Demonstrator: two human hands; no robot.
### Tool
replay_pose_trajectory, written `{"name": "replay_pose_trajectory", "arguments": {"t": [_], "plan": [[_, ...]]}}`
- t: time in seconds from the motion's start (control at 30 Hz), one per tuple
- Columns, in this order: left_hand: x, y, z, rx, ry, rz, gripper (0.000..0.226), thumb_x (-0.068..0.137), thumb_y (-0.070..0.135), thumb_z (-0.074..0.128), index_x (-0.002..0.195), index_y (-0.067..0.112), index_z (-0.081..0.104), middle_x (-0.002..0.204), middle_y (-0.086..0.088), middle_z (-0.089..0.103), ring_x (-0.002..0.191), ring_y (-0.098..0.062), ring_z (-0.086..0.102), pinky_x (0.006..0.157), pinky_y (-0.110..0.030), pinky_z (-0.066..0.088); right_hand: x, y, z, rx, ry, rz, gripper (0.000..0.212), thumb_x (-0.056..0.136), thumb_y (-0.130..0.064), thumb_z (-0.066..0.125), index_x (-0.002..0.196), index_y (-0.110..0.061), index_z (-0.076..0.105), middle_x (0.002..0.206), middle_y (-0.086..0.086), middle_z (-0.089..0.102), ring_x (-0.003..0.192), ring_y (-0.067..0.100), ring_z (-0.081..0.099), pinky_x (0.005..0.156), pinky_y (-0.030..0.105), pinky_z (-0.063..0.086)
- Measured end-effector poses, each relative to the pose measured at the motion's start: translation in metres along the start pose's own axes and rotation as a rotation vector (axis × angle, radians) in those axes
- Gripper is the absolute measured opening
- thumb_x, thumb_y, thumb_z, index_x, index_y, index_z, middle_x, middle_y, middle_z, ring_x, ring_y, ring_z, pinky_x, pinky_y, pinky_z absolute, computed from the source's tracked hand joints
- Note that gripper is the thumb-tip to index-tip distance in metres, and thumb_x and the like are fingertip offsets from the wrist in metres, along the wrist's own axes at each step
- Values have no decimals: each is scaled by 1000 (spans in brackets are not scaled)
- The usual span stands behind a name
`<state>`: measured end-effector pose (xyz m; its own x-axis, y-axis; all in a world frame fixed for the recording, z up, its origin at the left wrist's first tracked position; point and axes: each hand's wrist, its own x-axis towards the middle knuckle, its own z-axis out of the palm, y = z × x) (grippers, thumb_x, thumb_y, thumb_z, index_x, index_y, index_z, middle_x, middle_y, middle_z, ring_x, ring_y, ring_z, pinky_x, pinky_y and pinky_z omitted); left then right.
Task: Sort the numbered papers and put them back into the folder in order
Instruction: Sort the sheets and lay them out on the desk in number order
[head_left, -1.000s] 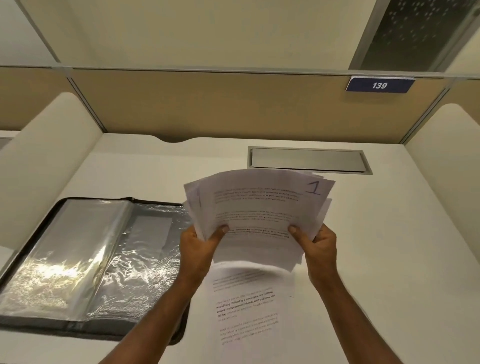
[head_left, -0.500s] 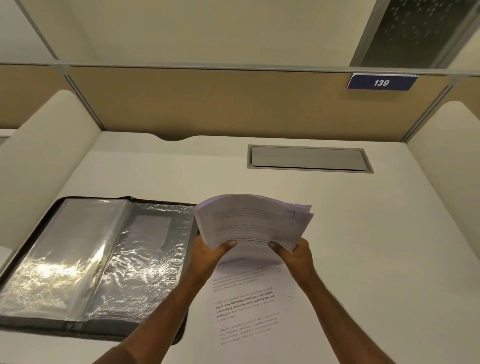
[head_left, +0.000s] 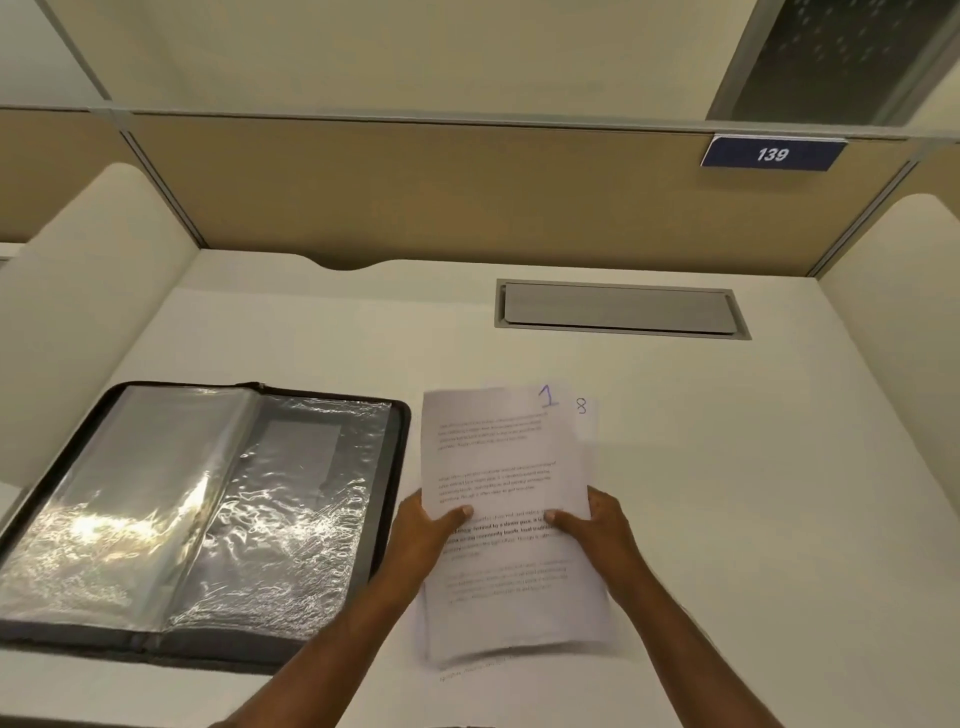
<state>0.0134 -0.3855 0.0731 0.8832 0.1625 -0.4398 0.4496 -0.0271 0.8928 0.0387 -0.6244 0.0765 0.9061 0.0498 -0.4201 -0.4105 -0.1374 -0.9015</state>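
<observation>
A stack of papers (head_left: 506, 514) is held at both side edges on the desk (head_left: 753, 493), just right of the open folder (head_left: 197, 519).

The left hand (head_left: 423, 535) and right hand (head_left: 597, 530) each pinch the stack, thumbs on top. The sheets are judged light, limp and apt to slide apart; the sheet marked 8 (head_left: 582, 410) already peeks out. Squaring the edges and gripping both sides is advised.

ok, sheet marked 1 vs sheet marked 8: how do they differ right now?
The sheet marked 1 lies on top with its printed text in full view; the sheet marked 8 sits beneath, only its top right corner showing. The 1 is the larger mark, the 8 smaller. Both are white with blue handwritten numbers, in the same stack.
</observation>
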Motion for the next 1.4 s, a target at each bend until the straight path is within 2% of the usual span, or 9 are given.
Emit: {"name": "replay_pose_trajectory", "arguments": {"t": [0.2, 0.33, 0.47, 0.7, 0.8, 0.97, 1.13, 1.3, 1.4], "plan": [[-8, -41, -6, -4, 4, -221, 33, 88, 10, 77, 120, 12, 69, 106, -5, 77, 91, -23, 76, 87, -48, 61, -2, 30, 6, -105, -8, 149, 25, 87, -7, 76, 108, -20, 72, 103, -3, 77, 90, 16, 74, 74, 22, 58], [-14, -50, -8, -25, 19, -232, 24, 89, 7, 74, 112, 15, 70, 104, -6, 77, 88, -22, 76, 80, -42, 62, -1, 41, 9, -262, 101, 186, 4, 89, -15, 73, 89, -18, 72, 93, -2, 77, 83, 20, 73, 77, 35, 60], [-14, -54, -11, 19, 33, -189, 20, 91, 7, 72, 107, 19, 68, 109, -5, 75, 91, -19, 75, 77, -34, 62, -6, 42, 13, -413, 128, 155, 12, 91, -19, 70, 80, -21, 66, 87, -6, 74, 77, 17, 69, 63, 28, 49], [-35, -55, -16, 605, 250, 215, 63, 88, 23, 76, 141, 25, 42, 125, 15, 51, 108, -7, 58, 89, -29, 54, -4, 41, 17, -576, 136, 92, 9, 93, -23, 67, 87, -16, 66, 88, -10, 70, 73, 7, 64, 61, 22, 48], [-38, -68, -16, 969, 189, 421, 74, 76, 25, 86, 141, 16, 52, 139, -2, 56, 121, -20, 57, 94, -34, 52, -7, 41, 20, -674, 191, 34, 17, 93, -27, 66, 80, -19, 59, 86, -7, 68, 74, 11, 64, 69, 30, 54], [-38, -78, -14, 1223, 52, 420, 88, 46, 40, 100, 124, 14, 67, 111, -3, 73, 85, -17, 72, 65, -30, 61, -11, 38, 25, -848, 201, 39, 33, 93, -49, 59, 107, -19, 65, 108, -2, 69, 97, 18, 65, 80, 34, 54], [-33, -80, -15, 1290, 43, 484, 86, 43, 39, 101, 119, 15, 69, 109, -3, 74, 79, -16, 71, 62, -31, 61, -9, 18, 30, -725, 142, 160, 53, 95, -44, 63, 138, -14, 55, 135, 2, 63, 121, 23, 60, 88, 29, 44], [-34, -82, -14, 1284, 16, 478, 82, 41, 40, 101, 114, 17, 71, 111, -2, 74, 81, -15, 71, 58, -27, 60, 5, 19, 22, -362, 138, 276, 29, 90, -29, 73, 112, -9, 70, 111, 6, 74, 94, 23, 68, 83, 36, 56], [-34, -84, -15, 1280, 3, 476, 81, 41, 41, 101, 113, 18, 72, 112, -1, 74, 83, -15, 71, 58, -25, 60, 3, 17, 18, -148, 116, 327, 17, 90, -16, 73, 105, -6, 72, 94, 7, 75, 83, 24, 71, 64, 29, 55]]}}
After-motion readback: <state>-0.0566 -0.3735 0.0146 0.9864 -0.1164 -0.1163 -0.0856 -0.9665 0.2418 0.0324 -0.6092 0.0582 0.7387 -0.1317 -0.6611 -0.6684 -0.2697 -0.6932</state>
